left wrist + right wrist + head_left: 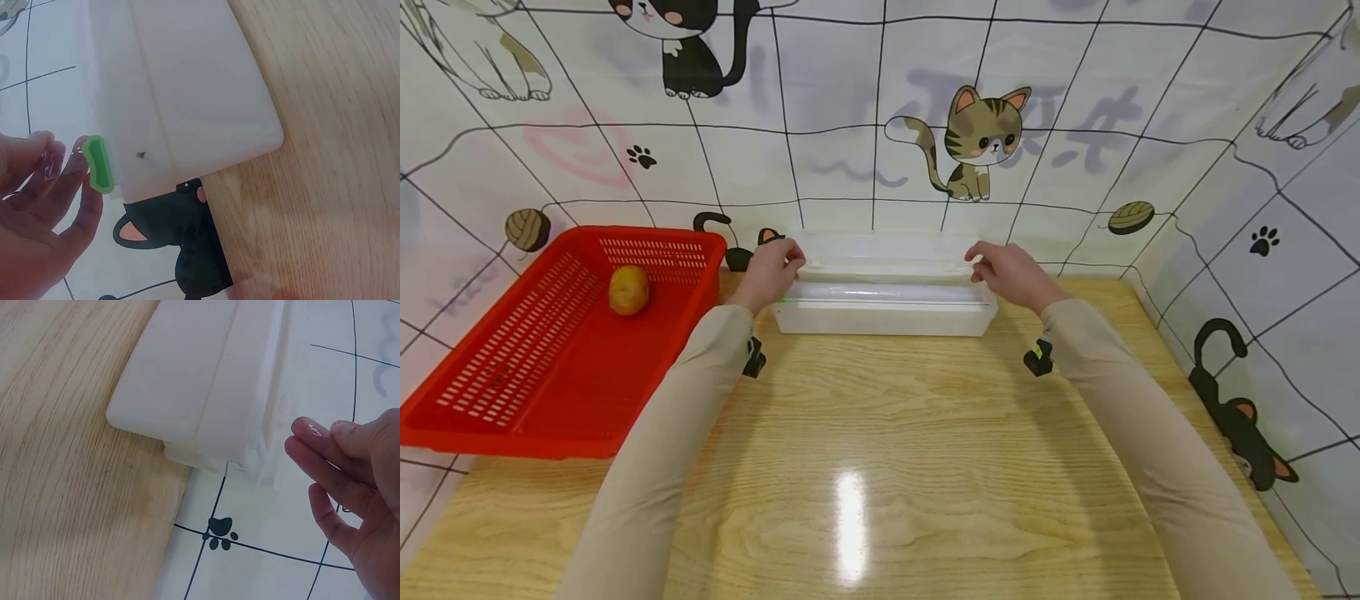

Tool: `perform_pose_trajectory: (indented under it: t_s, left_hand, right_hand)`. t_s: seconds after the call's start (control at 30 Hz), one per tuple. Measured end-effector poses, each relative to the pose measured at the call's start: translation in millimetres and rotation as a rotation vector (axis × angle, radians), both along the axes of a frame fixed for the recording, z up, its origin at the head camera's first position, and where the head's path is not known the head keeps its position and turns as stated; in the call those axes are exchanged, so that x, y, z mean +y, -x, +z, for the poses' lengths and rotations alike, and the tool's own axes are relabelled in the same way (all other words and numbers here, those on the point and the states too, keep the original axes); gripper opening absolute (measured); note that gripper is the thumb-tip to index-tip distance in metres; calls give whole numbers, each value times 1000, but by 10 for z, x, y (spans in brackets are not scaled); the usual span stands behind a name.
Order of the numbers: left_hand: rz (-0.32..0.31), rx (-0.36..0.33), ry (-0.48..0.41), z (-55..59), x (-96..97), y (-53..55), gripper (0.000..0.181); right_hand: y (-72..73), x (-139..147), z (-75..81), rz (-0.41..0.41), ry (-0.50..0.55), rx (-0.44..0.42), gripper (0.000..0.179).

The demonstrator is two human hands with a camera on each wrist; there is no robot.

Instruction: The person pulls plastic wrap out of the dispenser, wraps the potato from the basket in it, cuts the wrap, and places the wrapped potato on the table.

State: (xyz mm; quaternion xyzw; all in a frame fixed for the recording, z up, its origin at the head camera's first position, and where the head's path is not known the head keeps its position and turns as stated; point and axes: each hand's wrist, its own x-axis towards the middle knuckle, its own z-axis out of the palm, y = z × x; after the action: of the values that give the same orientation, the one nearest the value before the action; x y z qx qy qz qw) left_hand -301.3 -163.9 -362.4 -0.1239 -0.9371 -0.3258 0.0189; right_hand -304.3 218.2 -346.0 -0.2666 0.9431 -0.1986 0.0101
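A long white cling film dispenser (886, 322) lies across the far side of the table, its translucent lid (883, 248) raised at the back. Inside shows a shiny roll of cling film (880, 292). My left hand (769, 273) is at the dispenser's left end, pinching clear cling film (52, 161) between thumb and fingertips. Close beside those fingers is a green slider piece (100, 165) at the dispenser's end. At the right end, my right hand (1013, 273) pinches the film between thumb and forefinger; a glossy bit of it shows at the fingertip.
A red plastic basket (587, 400) stands on the left with a round yellowish fruit (628, 290) in it. Behind the dispenser, a cat-patterned sheet (835, 167) rises from the wooden table (880, 433); it also lines both sides.
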Motion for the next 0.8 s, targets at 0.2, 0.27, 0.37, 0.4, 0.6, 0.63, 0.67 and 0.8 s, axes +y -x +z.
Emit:
perform_pose_trajectory:
  t_s: [0.2,0.27,0.37,0.4,0.6,0.63,0.67,0.8]
  left_hand:
    - [39,-47,-30,44,18,17,13]
    - [44,-52,-45,54,23,18,13]
    - [37,-38,-59,72,24,16,14]
    - [35,-33,-62,81,25,14,14]
    - [27,-58,-80,144,23,25,15]
    - [25,-65,-81,155,21,30,15]
    - [24,-69,-80,166,18,35,15]
    - [12,-76,-80,213,13,48,17]
  right_hand:
    - [19,-13,35,-31,-25,-1,19]
    - [23,-12,35,-41,-16,6,18]
    - [28,-7,37,-49,15,20,17]
    - [32,-4,38,-50,25,27,17]
    - [39,24,81,-45,60,52,18]
    - [40,29,93,-45,60,51,18]
    - [43,32,102,-46,57,47,18]
    - [40,31,161,-46,44,30,18]
